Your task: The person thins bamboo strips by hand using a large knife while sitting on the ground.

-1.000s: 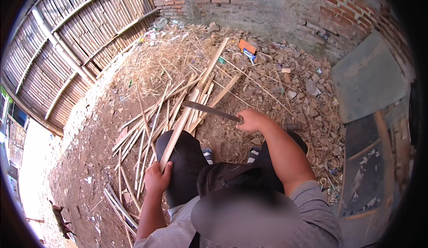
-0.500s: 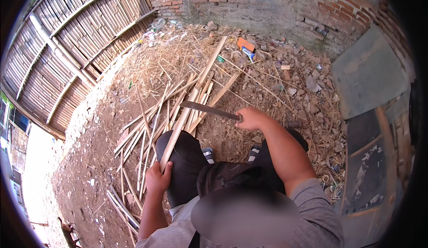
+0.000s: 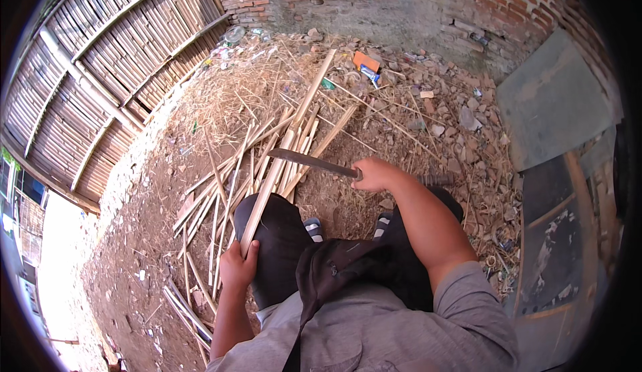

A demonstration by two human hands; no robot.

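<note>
My left hand (image 3: pixel 238 265) is closed round the near end of a long split bamboo strip (image 3: pixel 269 183), beside my left knee. The strip slants away from me across the pile, its far end toward the brick wall. In my right hand (image 3: pixel 373 174) is the handle of a machete (image 3: pixel 314 162). Its dark blade points left and lies across the strip about midway; whether it touches or hovers just above, I cannot tell. Under and around the strip lies a loose pile of bamboo strips (image 3: pixel 231 178).
A bamboo fence (image 3: pixel 134 57) stands at the left, a brick wall (image 3: pixel 388 11) at the back. Rubble, straw and litter cover the ground, with an orange piece (image 3: pixel 366 62) near the wall. Grey panels (image 3: pixel 555 104) lean at the right. More strips (image 3: pixel 187 315) lie by my left forearm.
The machete and my right hand have shifted very slightly left. My left hand keeps its grip on the strip, and the view has tilted a little.
</note>
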